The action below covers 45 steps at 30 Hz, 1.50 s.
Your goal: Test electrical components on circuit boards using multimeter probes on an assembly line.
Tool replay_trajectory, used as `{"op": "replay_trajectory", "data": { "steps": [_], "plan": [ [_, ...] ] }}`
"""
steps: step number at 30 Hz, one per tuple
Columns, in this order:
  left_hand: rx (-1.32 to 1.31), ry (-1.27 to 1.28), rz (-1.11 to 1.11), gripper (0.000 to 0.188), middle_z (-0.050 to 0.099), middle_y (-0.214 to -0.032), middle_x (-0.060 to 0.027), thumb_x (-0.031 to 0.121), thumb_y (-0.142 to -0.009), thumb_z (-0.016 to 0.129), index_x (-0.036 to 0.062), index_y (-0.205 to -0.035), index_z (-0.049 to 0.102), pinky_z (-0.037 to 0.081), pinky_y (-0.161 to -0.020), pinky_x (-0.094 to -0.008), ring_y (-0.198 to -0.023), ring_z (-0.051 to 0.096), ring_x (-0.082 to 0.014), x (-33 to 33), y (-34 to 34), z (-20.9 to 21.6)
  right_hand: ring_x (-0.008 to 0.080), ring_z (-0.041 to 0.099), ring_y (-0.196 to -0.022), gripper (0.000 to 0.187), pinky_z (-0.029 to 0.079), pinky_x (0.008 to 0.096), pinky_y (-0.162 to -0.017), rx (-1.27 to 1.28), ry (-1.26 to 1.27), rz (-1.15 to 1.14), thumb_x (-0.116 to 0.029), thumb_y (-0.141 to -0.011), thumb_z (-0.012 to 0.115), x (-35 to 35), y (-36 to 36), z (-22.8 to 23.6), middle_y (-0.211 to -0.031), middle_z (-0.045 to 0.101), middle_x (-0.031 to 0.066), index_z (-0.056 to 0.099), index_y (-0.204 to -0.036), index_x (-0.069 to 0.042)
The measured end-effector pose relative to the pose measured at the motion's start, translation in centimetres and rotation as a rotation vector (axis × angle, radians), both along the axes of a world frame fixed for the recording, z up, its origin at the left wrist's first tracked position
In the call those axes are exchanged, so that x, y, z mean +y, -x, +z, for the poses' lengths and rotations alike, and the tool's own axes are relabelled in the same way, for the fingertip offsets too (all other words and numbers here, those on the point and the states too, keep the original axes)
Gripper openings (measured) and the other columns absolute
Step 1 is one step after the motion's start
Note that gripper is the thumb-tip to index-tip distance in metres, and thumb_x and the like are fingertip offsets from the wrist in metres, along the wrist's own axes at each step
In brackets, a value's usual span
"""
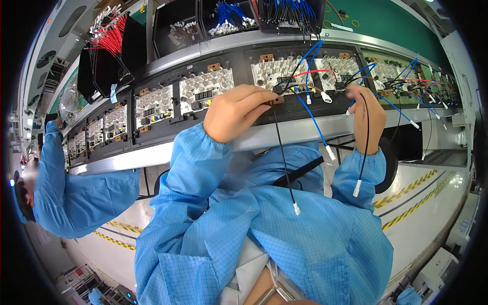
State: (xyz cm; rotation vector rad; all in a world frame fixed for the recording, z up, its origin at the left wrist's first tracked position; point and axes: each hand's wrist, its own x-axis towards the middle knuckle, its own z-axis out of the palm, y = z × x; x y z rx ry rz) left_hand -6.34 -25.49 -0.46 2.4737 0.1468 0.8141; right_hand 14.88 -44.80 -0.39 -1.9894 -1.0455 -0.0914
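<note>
My left hand [239,111] is closed in a pinch at the front edge of a white circuit board [259,76] with a small digit display. From its fingertips a black wire [282,157] hangs down, ending in a white connector. My right hand [367,114] pinches beside the neighbouring board [325,63]. Another black wire [366,147] runs from its fingertips down over the hand to a white connector. Between the hands, a blue wire [315,122] and a red wire [311,71] come off the boards. The wire ends at the fingertips are hidden.
A long black fixture rail [188,114] carries several boards along the metal bench edge [152,156]. Behind it stand black bins with blue wires [229,15] and red wires [113,38]. Wired boards [386,71] lie at right. A co-worker in a blue sleeve [51,152] works at left.
</note>
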Motion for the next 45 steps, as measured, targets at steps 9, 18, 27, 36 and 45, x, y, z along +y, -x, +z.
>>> {"op": "replay_trajectory", "data": {
  "steps": [9, 18, 27, 36, 45],
  "plan": [
    [-0.048, 0.066, -0.462, 0.019, 0.060, -0.068, -0.0066, 0.007, -0.080, 0.064, 0.0039, -0.098, 0.071, 0.045, -0.050, -0.0325, -0.059, 0.057, -0.0211, -1.8, 3.5, 3.3, 0.0089, 0.053, -0.056, 0.017, 0.042, 0.0236, -0.054, 0.010, 0.060, -0.038, -0.010, -0.095, 0.051, 0.4, -0.2, -0.7, -0.082, 0.066, 0.0061, 0.066, -0.102, -0.004],
    [-0.054, 0.169, -0.775, 0.025, 0.060, -0.068, -0.0017, 0.021, -0.085, 0.067, 0.0053, -0.104, 0.071, 0.044, -0.046, -0.0278, -0.057, 0.056, -0.0142, -5.6, 2.6, 2.2, 0.0089, 0.053, -0.055, 0.017, 0.042, 0.0238, -0.053, 0.026, 0.042, -0.018, -0.010, -0.094, 0.051, 0.7, -0.6, -0.8, -0.080, 0.065, 0.0054, 0.066, -0.101, -0.004],
    [0.026, 0.025, -0.682, 0.026, 0.059, -0.073, -0.0023, 0.016, -0.077, 0.059, 0.0087, -0.102, 0.064, 0.049, -0.054, -0.0332, -0.068, 0.060, -0.0192, -7.2, 2.0, -0.2, 0.0109, 0.052, -0.050, 0.022, 0.041, 0.0256, -0.049, -0.121, 0.182, -0.006, -0.019, -0.096, 0.049, 1.6, -1.4, -0.4, -0.075, 0.063, 0.0053, 0.065, -0.101, -0.005],
    [0.360, 0.052, -0.651, 0.009, 0.065, -0.081, -0.0072, 0.015, -0.079, 0.057, 0.0081, -0.083, 0.062, 0.052, -0.065, -0.0392, -0.078, 0.065, -0.0267, -8.1, 3.0, -2.7, 0.0155, 0.053, -0.060, 0.018, 0.044, 0.0261, -0.058, -0.019, 0.269, 0.100, -0.004, -0.090, 0.056, 0.7, -0.6, 1.2, -0.082, 0.062, 0.0084, 0.065, -0.105, -0.006],
    [0.264, 0.069, 0.138, 0.019, 0.068, -0.089, -0.0145, 0.005, -0.081, 0.063, -0.0007, -0.099, 0.067, 0.053, -0.072, -0.0325, -0.080, 0.067, -0.0229, 8.9, 17.4, 6.7, 0.0254, 0.058, -0.091, 0.033, 0.045, 0.0255, -0.079, -0.483, 0.437, 0.276, 0.008, -0.087, 0.052, -4.4, -1.8, 4.9, -0.101, 0.057, 0.0111, 0.062, -0.115, -0.005]
  ]
}}
